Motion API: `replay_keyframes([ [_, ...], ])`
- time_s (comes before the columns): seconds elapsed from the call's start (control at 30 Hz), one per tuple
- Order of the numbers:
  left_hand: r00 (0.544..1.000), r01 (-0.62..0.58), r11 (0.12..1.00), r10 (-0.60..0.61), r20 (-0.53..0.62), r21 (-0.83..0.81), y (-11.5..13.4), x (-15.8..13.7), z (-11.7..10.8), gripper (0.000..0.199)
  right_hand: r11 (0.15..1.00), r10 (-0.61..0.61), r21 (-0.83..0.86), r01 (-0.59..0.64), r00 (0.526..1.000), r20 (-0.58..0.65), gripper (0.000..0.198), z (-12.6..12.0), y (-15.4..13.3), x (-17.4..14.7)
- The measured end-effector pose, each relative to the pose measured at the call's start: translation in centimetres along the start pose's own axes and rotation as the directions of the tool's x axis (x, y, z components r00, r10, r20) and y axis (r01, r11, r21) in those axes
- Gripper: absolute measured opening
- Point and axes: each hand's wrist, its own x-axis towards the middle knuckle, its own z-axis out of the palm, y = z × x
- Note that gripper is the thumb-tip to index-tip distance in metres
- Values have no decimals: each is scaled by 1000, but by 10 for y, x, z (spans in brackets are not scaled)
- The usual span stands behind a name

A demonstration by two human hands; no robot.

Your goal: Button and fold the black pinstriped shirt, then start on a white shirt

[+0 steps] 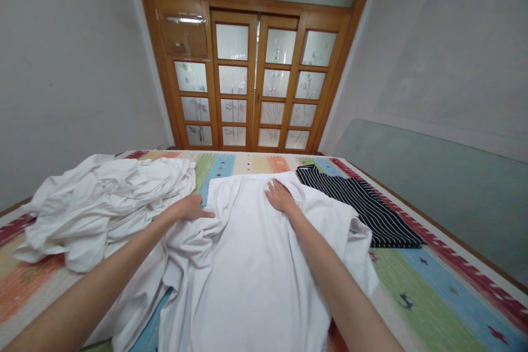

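A white shirt [251, 264] lies spread out in front of me on the patterned bed cover, with loose folds along its left side. My right hand [280, 197] rests flat near the top edge of the shirt, its fingers apart. At the shirt's upper left edge is my left hand [190, 208], thumb stretched out over the bunched fabric and apart from the fingers. The other fingers of that hand are partly hidden.
A crumpled heap of white cloth [111, 198] lies on the left. To the right is a folded black garment with white stripes [358, 203]. The striped, colourful bed cover [416, 280] lies beneath. A pale green panel [433, 176] borders the right side; wooden glazed doors [253, 82] stand beyond.
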Motion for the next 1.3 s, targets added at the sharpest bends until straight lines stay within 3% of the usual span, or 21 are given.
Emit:
replay_keyframes([
  [0.1,998,-35,998,37,48,-43,-10,3,14,71,1000,0,12,0,1000,5,61,0,0,0],
  [0.17,997,-57,980,65,39,-192,-12,5,22,76,1000,-1,21,1,1000,3,61,-1,0,0],
  [0.27,1000,13,899,-1,26,-437,-9,7,29,78,1000,-1,29,1,1000,1,61,-1,0,-1],
  [0.4,996,62,777,-91,-14,-627,3,8,28,52,1000,4,30,-4,1000,-2,60,-1,0,-1],
  [0.5,990,57,783,-126,-69,-619,17,9,19,29,999,10,38,-9,1000,-7,60,-2,-1,-2],
  [0.63,974,85,787,-195,-115,-611,36,13,-4,21,998,7,63,-5,1000,-22,60,-3,-2,-3],
  [0.7,974,16,806,-148,-174,-592,46,17,-17,19,998,9,70,-7,1000,-29,59,-3,-2,-3],
  [0.8,962,-173,853,40,-270,-492,67,24,-25,16,998,13,66,-10,999,-40,59,-2,-3,-3],
  [0.9,908,-388,854,290,-302,-347,92,28,-4,12,998,10,55,-6,997,-78,58,0,-2,-2],
  [1.03,815,-578,767,560,-149,-280,114,23,60,4,991,-126,24,134,972,-196,46,3,2,-2],
  [1.17,824,-565,792,557,-106,-231,118,15,107,8,964,-234,56,261,928,-289,40,0,3,-5],
  [1.3,847,-528,817,526,-77,-231,119,10,100,16,948,-240,123,293,913,-329,41,-6,0,-10],
])
